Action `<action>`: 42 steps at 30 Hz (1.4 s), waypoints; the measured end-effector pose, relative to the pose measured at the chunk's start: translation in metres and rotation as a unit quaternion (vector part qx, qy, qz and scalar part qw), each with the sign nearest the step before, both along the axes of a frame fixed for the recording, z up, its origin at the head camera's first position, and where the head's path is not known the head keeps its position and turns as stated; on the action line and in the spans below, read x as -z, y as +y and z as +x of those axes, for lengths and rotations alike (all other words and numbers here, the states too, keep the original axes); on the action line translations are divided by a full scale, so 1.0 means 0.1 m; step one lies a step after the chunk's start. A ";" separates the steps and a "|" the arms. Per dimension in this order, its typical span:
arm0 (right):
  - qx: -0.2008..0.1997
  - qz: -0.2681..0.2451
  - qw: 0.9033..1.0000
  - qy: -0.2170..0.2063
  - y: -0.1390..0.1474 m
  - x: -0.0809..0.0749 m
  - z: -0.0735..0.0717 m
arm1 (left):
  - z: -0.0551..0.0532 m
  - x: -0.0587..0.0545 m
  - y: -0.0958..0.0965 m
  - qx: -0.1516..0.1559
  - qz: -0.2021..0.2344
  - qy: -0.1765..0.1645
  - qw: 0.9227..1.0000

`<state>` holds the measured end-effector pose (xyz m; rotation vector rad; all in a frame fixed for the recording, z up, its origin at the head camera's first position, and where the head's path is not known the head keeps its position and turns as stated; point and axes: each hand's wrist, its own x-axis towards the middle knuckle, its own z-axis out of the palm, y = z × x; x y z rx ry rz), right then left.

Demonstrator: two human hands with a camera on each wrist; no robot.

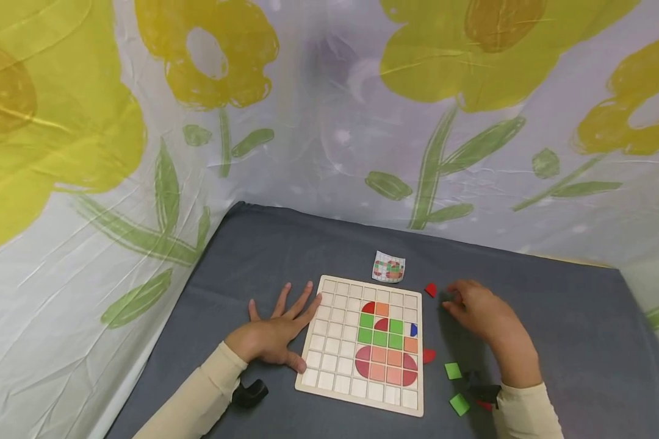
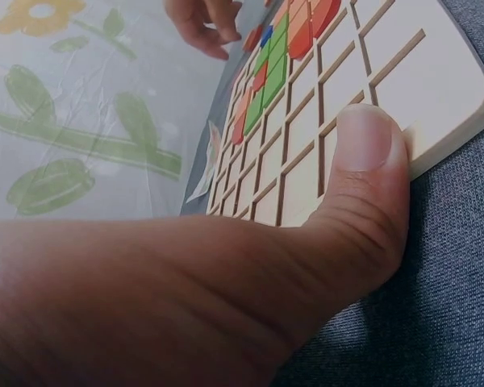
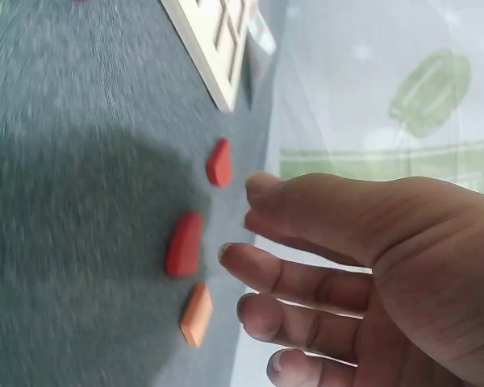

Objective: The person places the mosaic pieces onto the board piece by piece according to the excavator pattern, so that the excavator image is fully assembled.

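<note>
A wooden grid board (image 1: 329,347) lies on the grey cloth, with green, orange and red pieces and one blue piece (image 1: 414,330) in its cells. My left hand (image 1: 277,335) rests at its left side, fingers spread, and the thumb (image 2: 367,161) presses on the rim near a corner. Beyond the board's right edge, my right hand (image 1: 486,314) hovers over the cloth with fingers loosely bent and nothing between them. In the right wrist view, a red piece (image 3: 185,244), an orange piece (image 3: 197,316) and a smaller red piece (image 3: 219,163) lie past its fingertips.
Behind the board lies a small printed card (image 1: 388,267) with a coloured grid pattern. Two green squares (image 1: 453,371) sit right of the board, and a red piece (image 1: 429,355) lies against its right edge. A flower-printed curtain (image 1: 329,122) stands around the table.
</note>
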<state>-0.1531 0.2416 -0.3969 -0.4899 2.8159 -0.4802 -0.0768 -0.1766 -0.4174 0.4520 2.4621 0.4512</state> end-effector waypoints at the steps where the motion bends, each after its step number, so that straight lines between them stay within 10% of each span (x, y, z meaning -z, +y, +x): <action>1: 0.000 0.002 1.000 0.000 -0.03 0.01 0.00 | 0.00 0.00 0.00 -0.001 0.001 -0.001 1.000; 42: 0.001 0.027 0.998 -0.049 -0.38 0.07 -0.06 | 0.01 -0.01 0.02 -0.002 -0.008 0.001 1.000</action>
